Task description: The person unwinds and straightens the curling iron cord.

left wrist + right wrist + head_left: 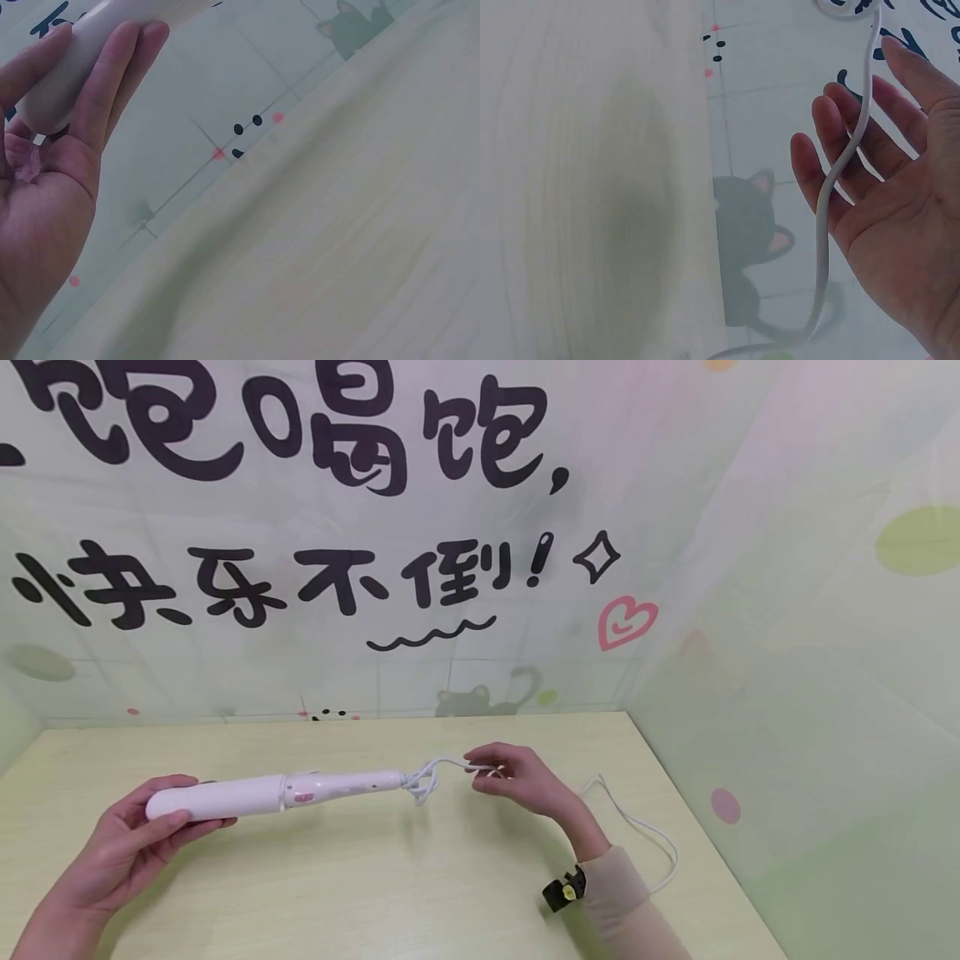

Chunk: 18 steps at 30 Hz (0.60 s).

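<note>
A white corded hair iron (240, 797) is held up over the table, nearly level, its thick end to the left. My left hand (120, 852) grips that thick end between thumb and fingers; in the left wrist view, its rounded tip (52, 105) sits near the palm. A pink switch (303, 797) shows on the slimmer handle. The white cord (457, 763) leaves the handle's right end in a loose tangle. My right hand (528, 781) is beside the cord, and in the right wrist view the cord (823, 247) runs across its loosely spread fingers (829, 124).
A pale wooden table (337, 893) lies below both hands. More cord (672, 852) loops near the right forearm. A printed wall (337, 685) stands behind the table, and another wall (825, 760) borders its right side. A small black device (558, 892) is on the right wrist.
</note>
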Available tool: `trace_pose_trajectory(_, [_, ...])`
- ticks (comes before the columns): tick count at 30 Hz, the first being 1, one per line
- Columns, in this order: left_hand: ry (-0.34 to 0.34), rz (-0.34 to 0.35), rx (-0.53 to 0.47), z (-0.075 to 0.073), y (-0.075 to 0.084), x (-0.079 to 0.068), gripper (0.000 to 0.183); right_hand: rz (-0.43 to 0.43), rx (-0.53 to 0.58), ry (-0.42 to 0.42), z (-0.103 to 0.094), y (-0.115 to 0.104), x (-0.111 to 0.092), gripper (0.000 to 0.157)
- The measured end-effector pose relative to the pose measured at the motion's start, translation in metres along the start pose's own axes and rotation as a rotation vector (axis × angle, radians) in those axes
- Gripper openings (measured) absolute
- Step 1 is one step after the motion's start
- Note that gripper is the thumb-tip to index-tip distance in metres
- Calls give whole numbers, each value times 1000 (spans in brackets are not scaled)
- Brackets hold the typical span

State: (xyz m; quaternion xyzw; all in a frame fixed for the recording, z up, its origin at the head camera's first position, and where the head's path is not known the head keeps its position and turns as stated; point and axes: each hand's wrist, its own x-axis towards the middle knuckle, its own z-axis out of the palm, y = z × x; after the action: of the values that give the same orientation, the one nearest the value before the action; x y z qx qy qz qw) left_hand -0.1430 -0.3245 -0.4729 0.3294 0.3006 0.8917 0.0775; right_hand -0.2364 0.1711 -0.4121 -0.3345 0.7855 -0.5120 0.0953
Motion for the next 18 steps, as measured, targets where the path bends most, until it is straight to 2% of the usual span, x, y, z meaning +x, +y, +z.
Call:
trace_pose_trajectory(5, [0,-6,-23,-1,1,-1,55,48,67,29,0,-4,-1,22])
trace_pose_trajectory(10, [8,-13,-14,-1,2,-2,55,96,40,56,-1,-1,-3,23])
trace_pose_trajectory(14, [9,-9,0,0,2,-1,55,89,39,119,-3,0,-5,15])
trace_pose_trajectory(18, [4,-6,11,-2,2,-2,55,50,90,179,-8,1,-7,8])
